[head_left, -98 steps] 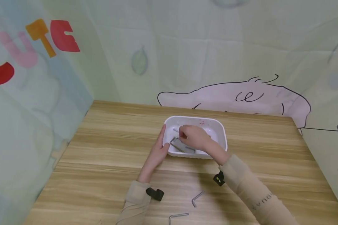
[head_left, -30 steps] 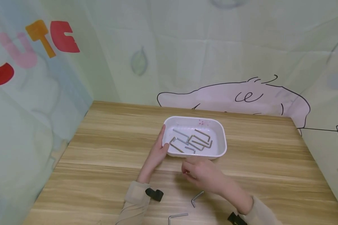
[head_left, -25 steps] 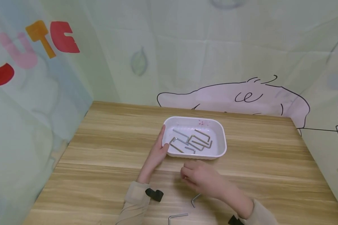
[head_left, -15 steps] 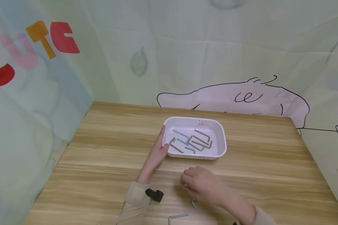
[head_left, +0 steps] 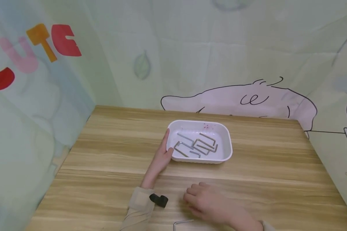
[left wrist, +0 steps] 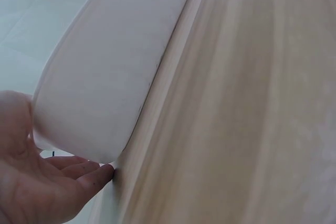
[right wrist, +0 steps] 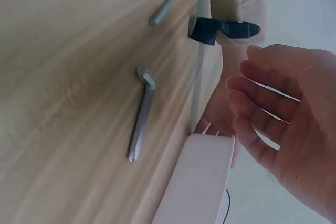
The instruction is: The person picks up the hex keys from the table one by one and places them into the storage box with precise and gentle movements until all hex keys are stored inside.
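A white plastic tray [head_left: 228, 141] sits on the table, with several silver and brass-coloured hex keys [head_left: 181, 152] lying loose in it. My left hand [head_left: 160, 157] grips the tray's left end, thumb on the near side; in the left wrist view its fingertips [left wrist: 105, 172] meet the tray's bottom corner. Over the table in front of the tray hovers my right hand [head_left: 205, 202], fingers loosely bent and holding nothing. Beneath it in the right wrist view lies a silver hex key [right wrist: 142, 121], hidden by the hand in the head view. Another hex key [head_left: 183, 221] lies closer to me.
The wood-grain table [head_left: 118, 134] carries everything. Printed fabric [head_left: 191, 64] hangs behind and along both sides of it. A black strap with a small camera [head_left: 159, 200] is on my left wrist.
My right hand has come out of the tray and drawn back toward me, now covering the hex key on the table. My left hand and the tray stay in place.
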The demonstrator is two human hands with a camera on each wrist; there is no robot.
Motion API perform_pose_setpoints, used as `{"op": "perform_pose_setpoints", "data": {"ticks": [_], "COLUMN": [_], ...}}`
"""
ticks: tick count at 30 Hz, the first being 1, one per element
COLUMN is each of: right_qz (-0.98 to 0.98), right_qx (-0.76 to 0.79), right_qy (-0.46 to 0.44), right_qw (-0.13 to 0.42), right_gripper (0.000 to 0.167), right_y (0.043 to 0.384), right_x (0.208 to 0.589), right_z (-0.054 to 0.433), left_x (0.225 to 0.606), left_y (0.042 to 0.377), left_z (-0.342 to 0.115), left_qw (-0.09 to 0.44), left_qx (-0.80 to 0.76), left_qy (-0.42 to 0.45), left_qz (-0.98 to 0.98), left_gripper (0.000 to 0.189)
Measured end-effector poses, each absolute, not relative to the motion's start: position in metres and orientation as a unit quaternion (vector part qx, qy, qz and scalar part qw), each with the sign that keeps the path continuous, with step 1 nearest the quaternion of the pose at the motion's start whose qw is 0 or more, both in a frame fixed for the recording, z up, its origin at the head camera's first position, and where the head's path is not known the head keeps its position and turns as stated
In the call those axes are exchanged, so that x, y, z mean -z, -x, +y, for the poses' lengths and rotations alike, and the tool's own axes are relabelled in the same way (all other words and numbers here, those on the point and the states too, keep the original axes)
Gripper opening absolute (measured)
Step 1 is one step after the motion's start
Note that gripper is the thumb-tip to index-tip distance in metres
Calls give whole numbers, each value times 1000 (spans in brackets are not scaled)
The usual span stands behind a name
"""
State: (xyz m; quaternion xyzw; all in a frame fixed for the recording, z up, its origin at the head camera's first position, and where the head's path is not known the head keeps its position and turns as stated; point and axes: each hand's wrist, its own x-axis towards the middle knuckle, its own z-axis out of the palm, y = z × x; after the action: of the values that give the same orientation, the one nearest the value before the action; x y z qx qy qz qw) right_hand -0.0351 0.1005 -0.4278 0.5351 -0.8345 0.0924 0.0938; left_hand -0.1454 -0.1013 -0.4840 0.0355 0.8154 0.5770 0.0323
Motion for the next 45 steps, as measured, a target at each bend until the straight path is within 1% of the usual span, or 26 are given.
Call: {"op": "perform_pose_setpoints", "data": {"ticks": [2, 4, 9, 11, 18, 22, 25, 34, 40, 45], "right_qz": [-831, -831, -835, -833, -825, -825, -825, -830, -824, -819], "right_qx": [-87, -79, -78, -79, -60, -63, -63, -35, -32, -27], "right_qy": [-541, -545, -545, -547, -562, -560, -560, -556, -565, -569], "right_qw": [93, 79, 7, -9, -14, -36, -34, 13, 28, 61], "right_gripper": [17, 17, 18, 18, 21, 21, 21, 22, 21, 21], "right_y": [33, 30, 23, 21, 20, 19, 18, 15, 14, 13], "right_x": [429, 431, 431, 432, 439, 439, 439, 445, 452, 457], "right_z": [99, 99, 99, 99, 96, 94, 93, 91, 90, 92], "left_x": [483, 482, 479, 479, 481, 483, 483, 484, 484, 483], "left_y": [146, 145, 145, 145, 147, 148, 148, 148, 148, 147], "left_z": [-102, -103, -104, -104, -104, -103, -103, -101, -100, -100], "left_qw": [33, 33, 36, 35, 33, 35, 36, 39, 39, 41], "left_qx": [-574, -575, -578, -578, -580, -580, -579, -579, -577, -580], "left_qy": [-32, -32, -34, -36, -39, -34, -32, -31, -31, -33], "left_qz": [817, 817, 814, 814, 813, 813, 814, 814, 815, 813], "left_gripper": [75, 75, 75, 75, 75, 75, 75, 76, 76, 76]}}
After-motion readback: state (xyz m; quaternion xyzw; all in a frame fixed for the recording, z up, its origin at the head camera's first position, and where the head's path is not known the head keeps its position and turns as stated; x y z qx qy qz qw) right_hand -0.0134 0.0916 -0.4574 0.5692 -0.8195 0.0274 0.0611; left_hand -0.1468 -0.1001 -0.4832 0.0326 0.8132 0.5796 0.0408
